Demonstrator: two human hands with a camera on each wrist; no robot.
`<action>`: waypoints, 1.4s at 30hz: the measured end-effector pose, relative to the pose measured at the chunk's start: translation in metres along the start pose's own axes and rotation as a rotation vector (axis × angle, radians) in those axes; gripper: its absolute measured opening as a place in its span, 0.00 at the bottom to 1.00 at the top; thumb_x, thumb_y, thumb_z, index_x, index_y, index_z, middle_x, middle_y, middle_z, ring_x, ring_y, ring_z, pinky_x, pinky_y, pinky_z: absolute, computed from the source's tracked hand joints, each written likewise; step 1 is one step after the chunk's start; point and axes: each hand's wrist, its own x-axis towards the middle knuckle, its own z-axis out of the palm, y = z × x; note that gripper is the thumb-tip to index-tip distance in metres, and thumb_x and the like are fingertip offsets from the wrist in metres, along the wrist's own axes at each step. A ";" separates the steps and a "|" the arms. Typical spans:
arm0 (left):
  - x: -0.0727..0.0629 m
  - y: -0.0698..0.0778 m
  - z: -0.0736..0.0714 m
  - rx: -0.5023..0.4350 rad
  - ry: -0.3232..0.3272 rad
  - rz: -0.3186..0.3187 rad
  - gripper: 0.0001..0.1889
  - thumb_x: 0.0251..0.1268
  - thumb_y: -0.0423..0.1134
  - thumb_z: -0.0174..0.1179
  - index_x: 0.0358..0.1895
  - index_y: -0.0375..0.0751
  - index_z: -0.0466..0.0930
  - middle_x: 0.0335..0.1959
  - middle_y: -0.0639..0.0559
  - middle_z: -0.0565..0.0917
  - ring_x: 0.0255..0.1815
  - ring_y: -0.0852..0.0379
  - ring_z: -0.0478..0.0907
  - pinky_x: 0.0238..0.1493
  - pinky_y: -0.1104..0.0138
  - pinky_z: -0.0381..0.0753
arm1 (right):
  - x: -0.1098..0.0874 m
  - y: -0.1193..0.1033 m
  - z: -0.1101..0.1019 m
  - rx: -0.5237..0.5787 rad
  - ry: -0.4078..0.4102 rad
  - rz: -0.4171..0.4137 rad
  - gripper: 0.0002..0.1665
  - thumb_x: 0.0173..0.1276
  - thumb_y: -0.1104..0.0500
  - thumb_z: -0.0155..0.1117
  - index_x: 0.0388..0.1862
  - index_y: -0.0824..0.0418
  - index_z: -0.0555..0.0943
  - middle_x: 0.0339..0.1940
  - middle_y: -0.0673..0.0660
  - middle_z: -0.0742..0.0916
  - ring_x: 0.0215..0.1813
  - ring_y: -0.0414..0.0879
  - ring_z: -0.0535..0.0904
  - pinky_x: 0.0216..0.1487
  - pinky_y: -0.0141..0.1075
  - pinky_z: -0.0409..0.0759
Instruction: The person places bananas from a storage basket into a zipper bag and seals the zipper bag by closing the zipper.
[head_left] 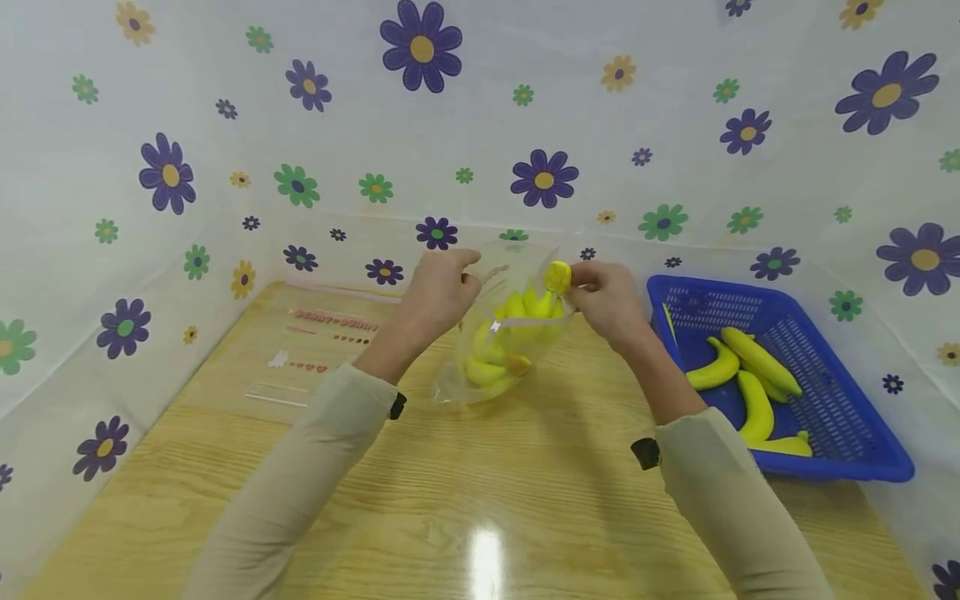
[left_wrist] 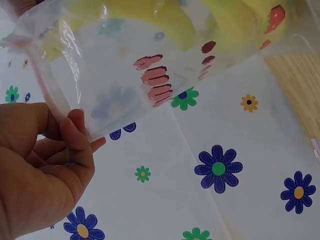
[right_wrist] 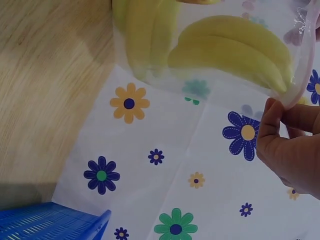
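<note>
A translucent zip bag (head_left: 450,385) with a pink zip edge and printed pictures holds several yellow toy bananas (head_left: 491,346). Its mouth is spread between the two hands above the table. My left hand (head_left: 444,287) pinches the left end of the pink rim, plain in the left wrist view, where the bag (left_wrist: 120,90) slants away. At the other end, my right hand (right_wrist: 292,142) pinches the rim between thumb and fingers. One banana's yellow tip (head_left: 557,277) stands up at the mouth beside the right fingers. Bananas (right_wrist: 235,50) show through the bag wall in the right wrist view.
A blue plastic basket (head_left: 862,417) with several more bananas (head_left: 757,408) stands on the right. Another clear bag (head_left: 262,375) with pink print lies flat at the left of the wooden table (head_left: 420,517). Flower-patterned white sheeting (head_left: 480,125) encloses the back and sides.
</note>
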 end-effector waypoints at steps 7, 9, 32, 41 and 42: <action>-0.005 0.005 0.006 -0.012 0.007 0.043 0.22 0.67 0.25 0.50 0.65 0.31 0.75 0.61 0.37 0.79 0.12 0.61 0.55 0.20 0.71 0.63 | -0.003 0.004 -0.001 -0.119 -0.115 0.084 0.19 0.71 0.69 0.53 0.57 0.77 0.79 0.54 0.71 0.83 0.55 0.60 0.77 0.56 0.49 0.79; -0.005 0.006 0.007 -0.011 0.005 0.043 0.23 0.67 0.25 0.50 0.65 0.32 0.75 0.62 0.38 0.79 0.12 0.61 0.54 0.20 0.71 0.62 | -0.004 0.005 -0.001 -0.126 -0.146 0.095 0.18 0.72 0.70 0.52 0.57 0.77 0.78 0.55 0.72 0.82 0.56 0.59 0.76 0.58 0.51 0.78; -0.007 0.001 0.008 -0.021 0.173 0.057 0.21 0.65 0.24 0.50 0.60 0.29 0.78 0.59 0.36 0.80 0.18 0.57 0.63 0.31 0.68 0.70 | -0.006 0.008 0.000 -0.017 -0.148 0.124 0.26 0.67 0.77 0.43 0.61 0.73 0.77 0.63 0.70 0.78 0.65 0.60 0.70 0.64 0.52 0.73; -0.010 0.004 0.007 -0.037 0.183 0.057 0.20 0.66 0.24 0.52 0.61 0.28 0.77 0.60 0.34 0.80 0.20 0.56 0.71 0.31 0.69 0.74 | -0.006 0.003 -0.002 -0.046 -0.201 0.153 0.26 0.67 0.76 0.44 0.63 0.72 0.74 0.59 0.68 0.77 0.59 0.59 0.70 0.66 0.51 0.72; -0.011 0.004 0.007 -0.037 0.181 0.056 0.20 0.66 0.24 0.52 0.61 0.28 0.77 0.60 0.34 0.79 0.20 0.56 0.71 0.32 0.69 0.74 | -0.006 0.004 -0.002 -0.041 -0.198 0.156 0.24 0.68 0.76 0.44 0.62 0.72 0.74 0.57 0.68 0.78 0.57 0.58 0.71 0.64 0.50 0.73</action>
